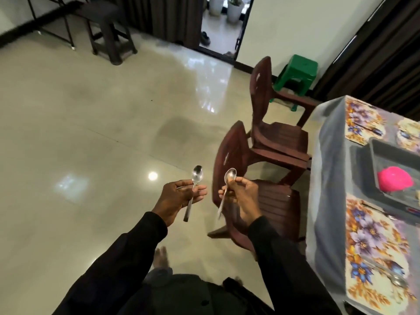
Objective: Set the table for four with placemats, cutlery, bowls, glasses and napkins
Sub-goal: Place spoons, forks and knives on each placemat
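Observation:
My left hand holds a metal spoon upright, bowl end up, over the floor. My right hand pinches a second spoon, its handle slanting down to the left. Both hands are left of the table, which is covered with a grey cloth. Floral placemats lie on it, one near and one far. A spoon rests on the near mat. A grey tray holds a pink object.
Two dark red plastic chairs stand at the table's left side, one near and one far. A green stool sits by the wall. A dark stool and a doorway lie across the glossy tiled floor.

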